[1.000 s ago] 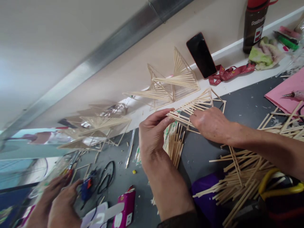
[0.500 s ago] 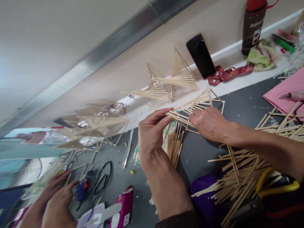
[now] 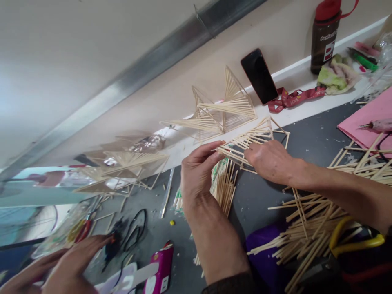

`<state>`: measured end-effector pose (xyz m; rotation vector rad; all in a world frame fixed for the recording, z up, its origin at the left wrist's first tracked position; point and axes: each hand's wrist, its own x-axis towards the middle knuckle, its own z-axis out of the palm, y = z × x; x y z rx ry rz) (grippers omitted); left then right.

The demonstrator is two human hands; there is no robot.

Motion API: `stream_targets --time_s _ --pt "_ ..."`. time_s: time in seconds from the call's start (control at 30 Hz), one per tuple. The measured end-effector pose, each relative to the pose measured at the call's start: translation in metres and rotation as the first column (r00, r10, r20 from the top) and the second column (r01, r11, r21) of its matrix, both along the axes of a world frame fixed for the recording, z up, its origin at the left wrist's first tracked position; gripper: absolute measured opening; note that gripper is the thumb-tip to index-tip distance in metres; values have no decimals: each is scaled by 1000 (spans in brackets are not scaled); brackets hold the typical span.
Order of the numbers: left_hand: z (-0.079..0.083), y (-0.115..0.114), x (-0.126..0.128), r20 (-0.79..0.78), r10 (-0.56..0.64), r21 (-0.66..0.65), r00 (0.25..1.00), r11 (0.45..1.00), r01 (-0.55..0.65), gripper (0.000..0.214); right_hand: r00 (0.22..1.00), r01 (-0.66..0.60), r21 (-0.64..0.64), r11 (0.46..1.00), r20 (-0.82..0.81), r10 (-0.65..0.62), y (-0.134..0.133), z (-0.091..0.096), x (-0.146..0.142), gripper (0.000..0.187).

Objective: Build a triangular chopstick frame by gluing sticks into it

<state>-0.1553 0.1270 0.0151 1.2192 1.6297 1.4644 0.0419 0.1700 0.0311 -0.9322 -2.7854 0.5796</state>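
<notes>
Both my hands hold a flat fan-shaped frame of thin wooden sticks (image 3: 254, 136) over the dark grey table (image 3: 263, 196). My left hand (image 3: 197, 175) pinches the frame's near corner between thumb and fingers. My right hand (image 3: 269, 161) lies over the frame's lower edge with its fingers curled onto the sticks. Under my left hand sits a bundle of loose sticks (image 3: 225, 185) in a printed wrapper.
A finished stick sculpture (image 3: 223, 106) and a black phone (image 3: 259, 75) lean on the wall ledge. A stick pile (image 3: 312, 224) lies at right, with a pink sheet (image 3: 370, 118) and a brown bottle (image 3: 324, 36) beyond. Another person's hands (image 3: 61, 265) work at bottom left near cables.
My hands keep their hold on the stick frame with barely any shift. The other person's hands at bottom left have moved lower and reached right toward the cables.
</notes>
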Motion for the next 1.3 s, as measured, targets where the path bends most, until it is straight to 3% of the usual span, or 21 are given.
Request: stream_targets --time_s 0.47,0.63,0.77,0.97,1.1,1.3 --pt "2 0 5 -41 18 31 999 999 -17 24 995 -12 -49 999 -101 7 8 -8 2 33" --pt "0 3 6 -14 6 85 1000 996 -5 26 995 37 0 999 -92 -37 12 13 16 35" --pt "-1 4 6 -16 -7 108 1000 994 9 27 998 53 6 999 30 -53 20 26 33 33" --pt "-2 5 6 -6 -30 129 1000 991 30 28 961 45 -117 992 276 -11 29 -2 59 24" --pt "-1 6 7 -2 -5 120 1000 993 5 28 960 67 -209 975 280 -6 29 -21 67 25" --pt "1 6 10 -17 6 125 1000 992 -4 26 981 17 -323 946 189 47 30 -35 65 25"
